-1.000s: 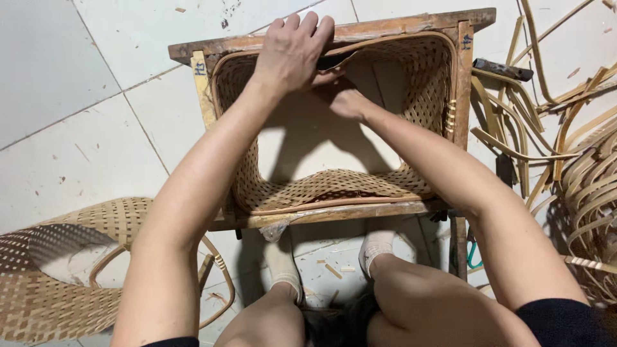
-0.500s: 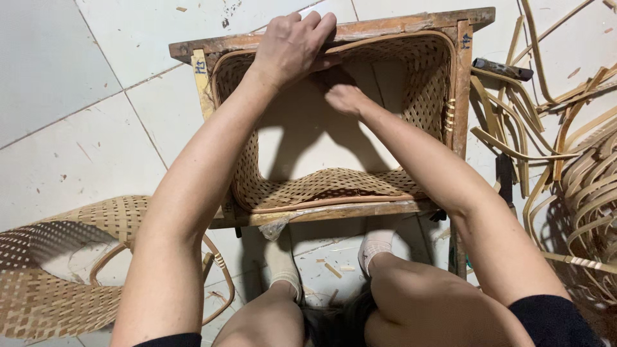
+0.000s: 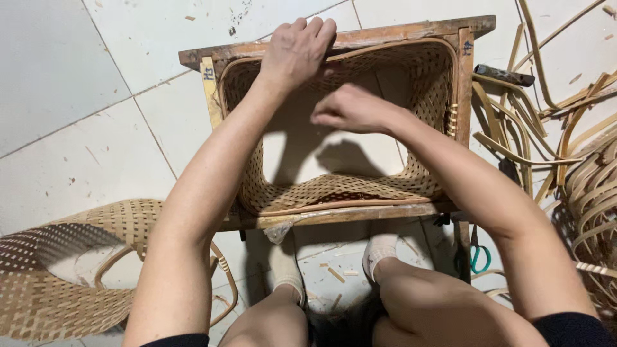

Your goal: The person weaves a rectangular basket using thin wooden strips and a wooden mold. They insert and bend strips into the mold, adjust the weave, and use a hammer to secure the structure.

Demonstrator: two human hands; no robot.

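The person's left hand (image 3: 297, 53) lies over the far rail of the wooden frame (image 3: 411, 31), its fingers (image 3: 313, 27) curled down over the rim of the woven basket (image 3: 334, 189) that sits inside the frame, pinning the rim strip against the wood. That grip has not shifted over the last second. What has changed is the right hand (image 3: 355, 109): a second ago it was tucked up against the far rim just under the left hand, and now it has drawn back toward the person and hangs over the open middle of the basket, its fingers loosely bunched with the tips drawn together. Whether they pinch a thin strip cannot be told; nothing shows clearly between them. Judging from this, the right hand has come off the rim while the left alone keeps the rim seated. The basket stays wedged in the frame, which stands on the tiled floor (image 3: 77, 96) in front of the person's knees and socked feet (image 3: 379, 247). Another woven piece (image 3: 58, 276) lies on the floor to the left, loose cane strips (image 3: 546, 128) are heaped to the right, and green-handled scissors (image 3: 477, 257) lie near the frame's right leg.
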